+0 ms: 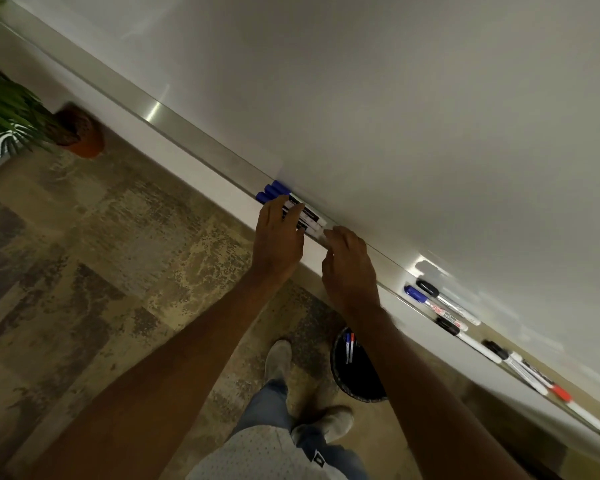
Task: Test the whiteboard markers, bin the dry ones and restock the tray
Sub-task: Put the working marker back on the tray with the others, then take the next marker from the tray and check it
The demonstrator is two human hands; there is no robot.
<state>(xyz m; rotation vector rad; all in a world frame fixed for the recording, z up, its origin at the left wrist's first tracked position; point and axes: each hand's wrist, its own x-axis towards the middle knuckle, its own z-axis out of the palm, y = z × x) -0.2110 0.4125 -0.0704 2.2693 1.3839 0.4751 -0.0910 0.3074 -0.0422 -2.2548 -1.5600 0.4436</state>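
- Your left hand point(279, 233) lies over a bunch of blue-capped markers point(284, 204) on the whiteboard tray point(194, 140), fingers laid across the barrels and bent only a little; it presses or steadies them and shows no full grip.
- Your right hand point(349, 268) is just beside it, fingers loosely extended to the tail ends of the same bunch, touching or nearly touching; I cannot tell whether it pinches anything.
- The bunch sits in the tray against the whiteboard point(395, 98), caps pointing away along the tray. I count three blue caps; your left hand covers the barrels, so there may be more.
- These markers look light, stiff and smooth, so they will likely roll and slide against each other. Take hold round the middle of the barrels, not the caps, which could pull off.
- Farther along the tray on your right lie loose markers point(444, 306): roughly one blue-capped, three black-capped and one red-capped, with more blurred at the frame edge.
- Below on the floor point(118, 237) stands a dark bin point(357, 379) holding two markers, one blue-capped and one red-capped.
- A potted plant point(21, 116) stands well apart to your left.
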